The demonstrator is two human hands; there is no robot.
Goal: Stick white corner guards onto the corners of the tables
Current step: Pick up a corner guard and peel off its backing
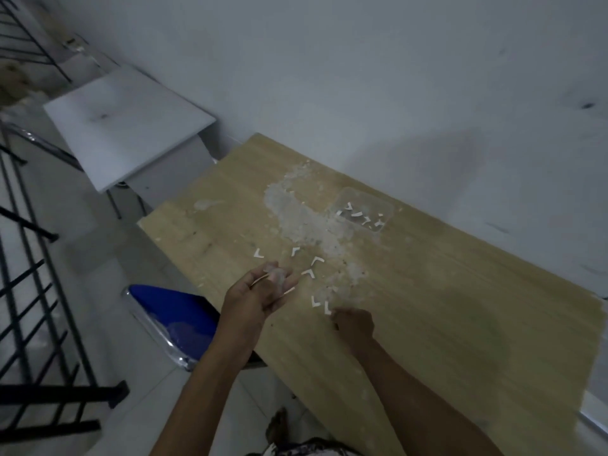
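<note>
My left hand (263, 287) is raised over the wooden table (427, 307), fingers curled round a clear, blurred piece; what it is I cannot tell. My right hand (353, 325) rests on the tabletop, fingertips at one white corner guard (327, 307); whether it pinches I cannot tell. More guards lie loose nearby, others in a clear tray (365, 209). White table (125, 126) beyond.

Small white L-shaped corner guards (307, 273) are scattered flat on the wooden table (427, 307), two lying just beyond the right hand's fingertips (334, 319); more are heaped in a clear plastic tray (365, 209) farther off.
</note>
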